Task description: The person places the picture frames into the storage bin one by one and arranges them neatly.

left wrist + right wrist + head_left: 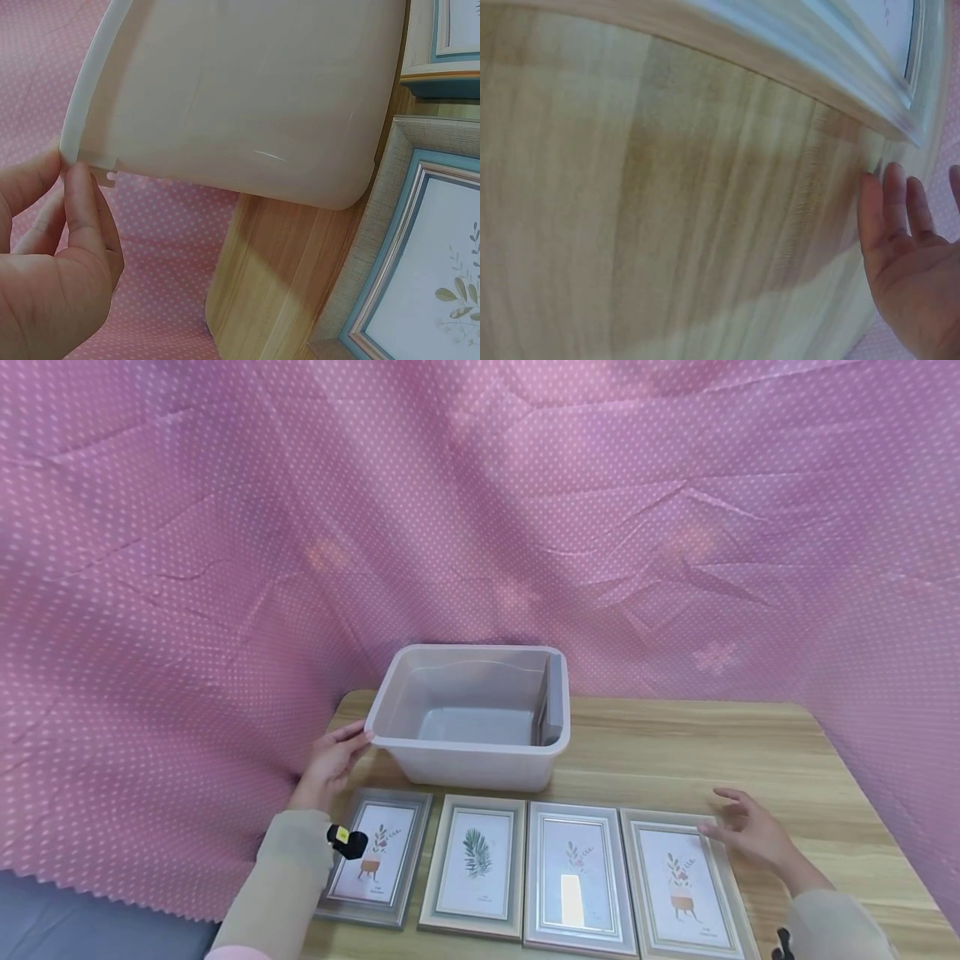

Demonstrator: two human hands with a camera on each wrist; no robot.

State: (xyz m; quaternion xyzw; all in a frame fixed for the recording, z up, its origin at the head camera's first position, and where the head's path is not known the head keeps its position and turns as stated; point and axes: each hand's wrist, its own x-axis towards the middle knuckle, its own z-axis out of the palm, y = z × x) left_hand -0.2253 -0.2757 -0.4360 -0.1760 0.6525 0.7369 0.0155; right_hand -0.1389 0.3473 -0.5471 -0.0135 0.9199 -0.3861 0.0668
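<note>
My left hand (330,764) pinches the rim of a pale plastic bin (468,748) at its near left corner; the left wrist view shows thumb and fingers on that rim (77,120). Inside the bin, a grey flat piece (555,702) stands on edge against the right wall. With its fingers apart and nothing held, my right hand (757,837) hovers by the top right corner of the rightmost picture frame (678,889), which has a potted-plant print. In the right wrist view, the fingers (895,195) are just below a frame's corner (900,124).
In a row before the bin lie more picture frames: a grey one (375,860) at left, a leaf print (474,864) and a frame with a bright reflection (577,877). Pink dotted cloth (480,527) hangs around the wooden table (675,743).
</note>
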